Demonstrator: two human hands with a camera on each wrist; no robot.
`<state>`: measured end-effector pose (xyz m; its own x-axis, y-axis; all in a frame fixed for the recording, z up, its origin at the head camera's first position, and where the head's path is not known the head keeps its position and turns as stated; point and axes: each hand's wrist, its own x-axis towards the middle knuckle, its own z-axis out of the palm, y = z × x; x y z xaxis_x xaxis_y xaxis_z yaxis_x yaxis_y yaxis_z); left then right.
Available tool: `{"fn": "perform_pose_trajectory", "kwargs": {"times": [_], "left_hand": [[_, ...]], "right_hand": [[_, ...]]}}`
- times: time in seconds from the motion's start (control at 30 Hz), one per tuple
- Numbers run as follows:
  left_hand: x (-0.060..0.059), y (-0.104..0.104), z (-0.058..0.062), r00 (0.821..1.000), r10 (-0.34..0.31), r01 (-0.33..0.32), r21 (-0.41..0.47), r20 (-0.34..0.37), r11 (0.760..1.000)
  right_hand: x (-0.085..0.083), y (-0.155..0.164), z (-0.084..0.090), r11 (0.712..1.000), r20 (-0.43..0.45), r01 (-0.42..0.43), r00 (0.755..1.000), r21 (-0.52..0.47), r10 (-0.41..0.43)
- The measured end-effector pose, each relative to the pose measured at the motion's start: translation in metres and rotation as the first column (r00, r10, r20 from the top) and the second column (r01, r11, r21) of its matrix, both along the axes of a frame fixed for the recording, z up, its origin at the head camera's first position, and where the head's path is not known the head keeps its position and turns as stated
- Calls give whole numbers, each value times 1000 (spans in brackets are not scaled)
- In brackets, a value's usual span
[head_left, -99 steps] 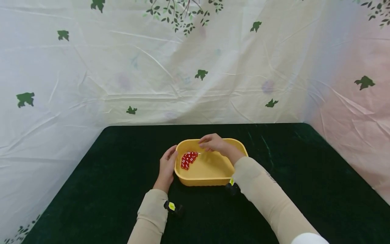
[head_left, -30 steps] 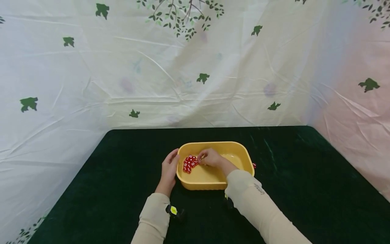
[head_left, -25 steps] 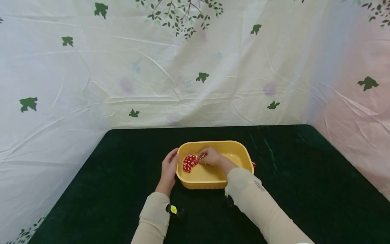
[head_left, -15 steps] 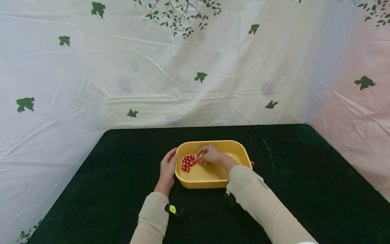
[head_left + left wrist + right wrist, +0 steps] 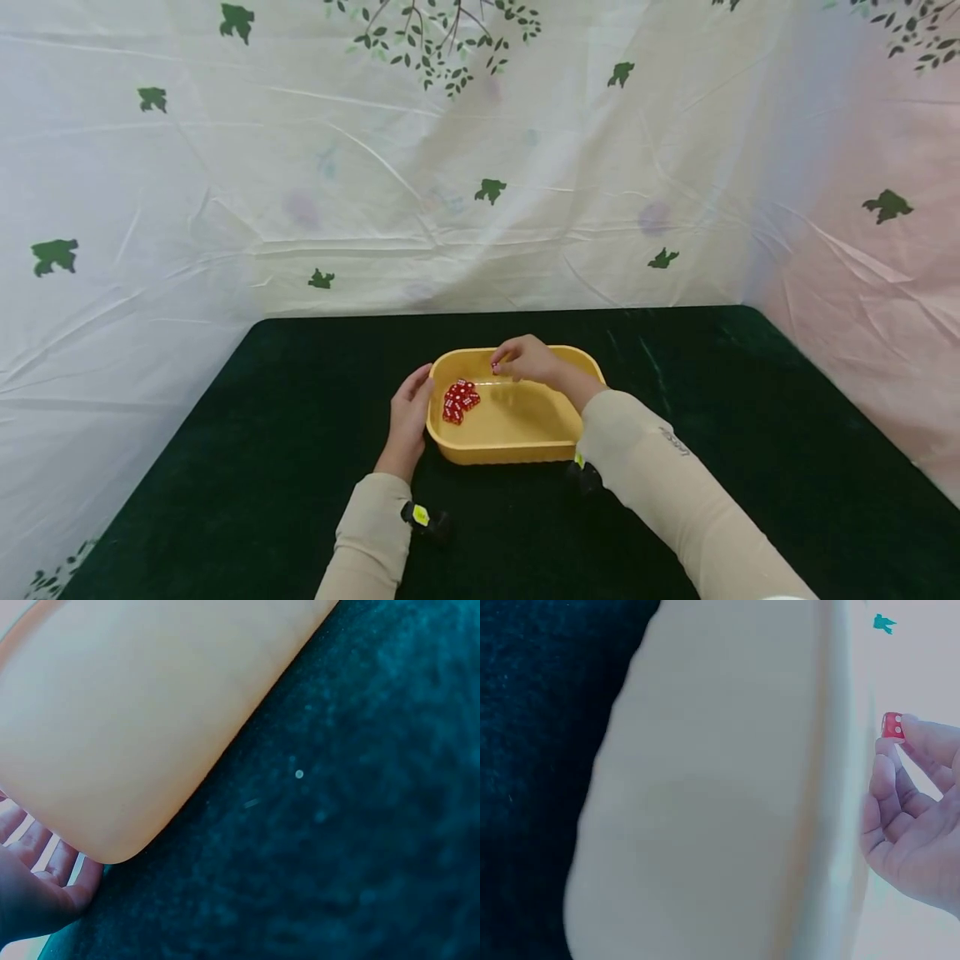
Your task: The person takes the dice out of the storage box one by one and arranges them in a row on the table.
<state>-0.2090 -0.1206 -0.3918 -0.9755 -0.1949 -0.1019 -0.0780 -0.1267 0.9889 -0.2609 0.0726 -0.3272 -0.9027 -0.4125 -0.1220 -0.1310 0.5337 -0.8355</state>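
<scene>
A yellow plastic tub [image 5: 517, 452] stands on the dark green table. A heap of several red dice [image 5: 459, 400] lies in its left part. My right hand [image 5: 525, 360] hovers over the tub's far side and pinches one red die [image 5: 496, 367] at its fingertips; the right wrist view shows that die [image 5: 892, 725] above the tub's rim [image 5: 832, 787]. My left hand [image 5: 408, 412] rests against the tub's left outer wall, fingers along it. In the left wrist view the fingers [image 5: 34, 885] lie by the tub's rounded corner [image 5: 120, 750].
The dark green cloth [image 5: 750, 433] covers the table around the tub. A white sheet with green leaf prints [image 5: 480, 167] hangs behind and to both sides of the table. Black wrist cameras [image 5: 424, 521] sit on both sleeves.
My right hand has lifted from the heap of dice toward the tub's far side with one die pinched. The left hand has stayed on the tub's left wall.
</scene>
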Motion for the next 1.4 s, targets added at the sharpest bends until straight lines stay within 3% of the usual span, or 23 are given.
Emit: {"fn": "perform_pose_trajectory", "kwargs": {"times": [0.53, 1.07, 1.4], "left_hand": [[-1, 0, 0, 1000, -9, 9, -1, -4, 1000], [1, -1, -1, 1000, 4, -4, -8, 10, 1000], [-1, -1, -3, 1000, 6, -6, -13, 0, 1000]], "right_hand": [[-6, 39, 37, 999, -18, -25, 1000, 21, 26], [-3, 102, 41, 992, -12, 87, 996, 89, -87], [2, 139, 28, 988, -7, 142, 990, 68, -141]]}}
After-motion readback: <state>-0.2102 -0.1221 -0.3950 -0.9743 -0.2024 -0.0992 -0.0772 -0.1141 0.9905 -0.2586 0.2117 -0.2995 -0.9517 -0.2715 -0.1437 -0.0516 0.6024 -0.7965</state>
